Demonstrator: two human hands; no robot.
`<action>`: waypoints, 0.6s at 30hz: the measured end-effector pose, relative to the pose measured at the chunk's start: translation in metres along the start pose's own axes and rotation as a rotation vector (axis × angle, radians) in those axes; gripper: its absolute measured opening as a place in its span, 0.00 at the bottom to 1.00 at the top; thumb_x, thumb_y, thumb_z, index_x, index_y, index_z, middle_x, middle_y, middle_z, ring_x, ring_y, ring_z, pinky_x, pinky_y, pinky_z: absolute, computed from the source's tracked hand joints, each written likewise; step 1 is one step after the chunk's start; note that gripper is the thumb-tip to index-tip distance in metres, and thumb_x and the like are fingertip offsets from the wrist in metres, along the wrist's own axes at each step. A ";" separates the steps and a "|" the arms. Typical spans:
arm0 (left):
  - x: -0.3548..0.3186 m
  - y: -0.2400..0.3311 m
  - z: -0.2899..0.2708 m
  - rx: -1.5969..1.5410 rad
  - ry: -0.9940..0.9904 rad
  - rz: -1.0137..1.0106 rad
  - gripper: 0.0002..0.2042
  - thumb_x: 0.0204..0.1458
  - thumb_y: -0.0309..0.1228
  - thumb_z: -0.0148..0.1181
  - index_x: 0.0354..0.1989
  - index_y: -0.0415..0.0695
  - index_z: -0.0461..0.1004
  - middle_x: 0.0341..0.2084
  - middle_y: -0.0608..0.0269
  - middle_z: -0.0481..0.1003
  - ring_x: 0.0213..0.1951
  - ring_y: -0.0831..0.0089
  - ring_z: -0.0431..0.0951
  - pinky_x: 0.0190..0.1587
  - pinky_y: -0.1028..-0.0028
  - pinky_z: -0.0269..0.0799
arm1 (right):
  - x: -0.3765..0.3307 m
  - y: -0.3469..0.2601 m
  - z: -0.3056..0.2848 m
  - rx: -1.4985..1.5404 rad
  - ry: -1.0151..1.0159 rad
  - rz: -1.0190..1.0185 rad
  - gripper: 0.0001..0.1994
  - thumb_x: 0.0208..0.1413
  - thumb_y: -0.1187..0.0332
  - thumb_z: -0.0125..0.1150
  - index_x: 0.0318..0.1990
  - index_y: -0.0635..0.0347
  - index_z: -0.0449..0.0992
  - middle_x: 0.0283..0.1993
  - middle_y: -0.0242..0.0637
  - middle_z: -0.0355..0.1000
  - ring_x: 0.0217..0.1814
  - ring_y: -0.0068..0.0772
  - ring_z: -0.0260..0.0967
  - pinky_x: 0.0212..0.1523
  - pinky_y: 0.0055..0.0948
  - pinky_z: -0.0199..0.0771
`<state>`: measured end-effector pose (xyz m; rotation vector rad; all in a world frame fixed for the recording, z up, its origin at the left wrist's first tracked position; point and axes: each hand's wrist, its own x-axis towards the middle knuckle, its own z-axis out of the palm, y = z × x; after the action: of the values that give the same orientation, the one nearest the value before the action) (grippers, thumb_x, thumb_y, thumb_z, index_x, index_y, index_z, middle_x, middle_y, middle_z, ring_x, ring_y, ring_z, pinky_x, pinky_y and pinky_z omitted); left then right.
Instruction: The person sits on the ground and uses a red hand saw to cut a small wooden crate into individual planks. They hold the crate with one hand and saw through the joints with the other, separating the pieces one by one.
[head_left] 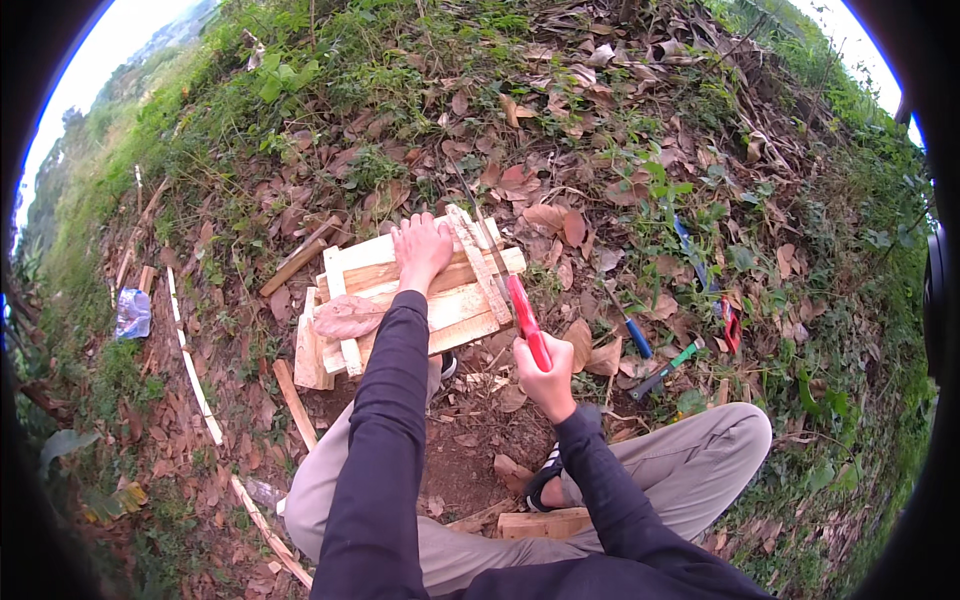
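Observation:
A small slatted panel of pale boards (pixel 458 305), with cross strips nailed or laid over both ends, rests in front of me, tilted slightly. My left hand (pixel 422 250) lies flat on its upper boards, fingers stretched out. In my right hand (pixel 550 378) is the red handle of a handsaw (pixel 527 318). The saw's thin dark blade runs up and away along the panel's right end, crossing the right cross strip (pixel 478 262). Whether the teeth are in the wood I cannot tell. A dry brown leaf (pixel 348 316) lies on the panel's left part.
To the right lie a blue-handled tool (pixel 637 338), a green-handled hammer (pixel 668 370) and a long blue item (pixel 690 250) near a red handle (pixel 732 326). Wood strips (pixel 190 365) and a plastic bag (pixel 132 313) are at the left. A wood block (pixel 545 524) sits by my shoe.

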<state>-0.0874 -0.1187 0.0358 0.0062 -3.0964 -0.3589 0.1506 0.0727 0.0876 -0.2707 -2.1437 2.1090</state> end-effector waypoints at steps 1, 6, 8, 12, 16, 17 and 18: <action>0.003 -0.005 -0.003 -0.001 0.003 -0.009 0.22 0.62 0.43 0.45 0.54 0.37 0.73 0.55 0.50 0.73 0.61 0.53 0.69 0.70 0.49 0.53 | 0.002 -0.007 0.000 0.011 -0.014 0.018 0.12 0.57 0.73 0.63 0.22 0.64 0.70 0.14 0.21 0.59 0.17 0.10 0.55 0.18 0.25 0.53; 0.017 0.002 -0.001 0.000 0.000 -0.015 0.23 0.61 0.43 0.46 0.55 0.37 0.73 0.56 0.48 0.73 0.61 0.53 0.69 0.69 0.49 0.53 | -0.081 -0.022 -0.040 -0.020 0.038 -0.052 0.05 0.54 0.77 0.61 0.36 0.70 0.80 0.15 0.21 0.61 0.18 0.09 0.58 0.20 0.22 0.57; 0.004 -0.009 0.008 0.014 -0.010 -0.015 0.23 0.61 0.43 0.46 0.55 0.38 0.73 0.56 0.48 0.73 0.61 0.53 0.69 0.69 0.49 0.53 | -0.046 -0.008 -0.025 -0.002 -0.001 0.044 0.05 0.56 0.75 0.61 0.29 0.68 0.76 0.16 0.20 0.61 0.19 0.09 0.58 0.19 0.22 0.56; 0.011 -0.007 -0.001 0.000 -0.013 -0.009 0.23 0.61 0.43 0.46 0.55 0.38 0.73 0.56 0.49 0.74 0.61 0.53 0.70 0.69 0.49 0.54 | 0.014 -0.009 -0.006 0.099 -0.034 0.079 0.12 0.59 0.72 0.61 0.23 0.62 0.70 0.16 0.19 0.60 0.18 0.09 0.55 0.18 0.23 0.52; 0.007 -0.006 -0.002 0.006 -0.034 0.002 0.23 0.61 0.44 0.48 0.55 0.38 0.73 0.55 0.49 0.74 0.60 0.53 0.70 0.68 0.49 0.55 | -0.069 -0.015 -0.038 -0.060 -0.029 -0.074 0.08 0.56 0.76 0.60 0.24 0.64 0.74 0.15 0.22 0.61 0.18 0.08 0.57 0.18 0.22 0.54; 0.012 -0.005 -0.005 0.010 -0.028 0.013 0.24 0.61 0.44 0.48 0.55 0.37 0.73 0.55 0.49 0.74 0.60 0.53 0.70 0.68 0.49 0.55 | -0.068 -0.022 -0.037 0.002 -0.020 -0.042 0.08 0.56 0.76 0.60 0.24 0.65 0.74 0.14 0.22 0.61 0.18 0.09 0.57 0.18 0.22 0.54; 0.008 -0.008 -0.001 0.000 0.030 0.000 0.23 0.61 0.44 0.48 0.54 0.38 0.73 0.54 0.50 0.74 0.60 0.54 0.70 0.68 0.49 0.55 | -0.067 -0.028 -0.036 0.062 -0.015 -0.008 0.08 0.56 0.77 0.59 0.24 0.66 0.74 0.14 0.22 0.61 0.17 0.09 0.56 0.18 0.22 0.54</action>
<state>-0.0957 -0.1271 0.0348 0.0120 -3.0666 -0.3560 0.2219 0.0931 0.1190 -0.2400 -2.0795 2.1759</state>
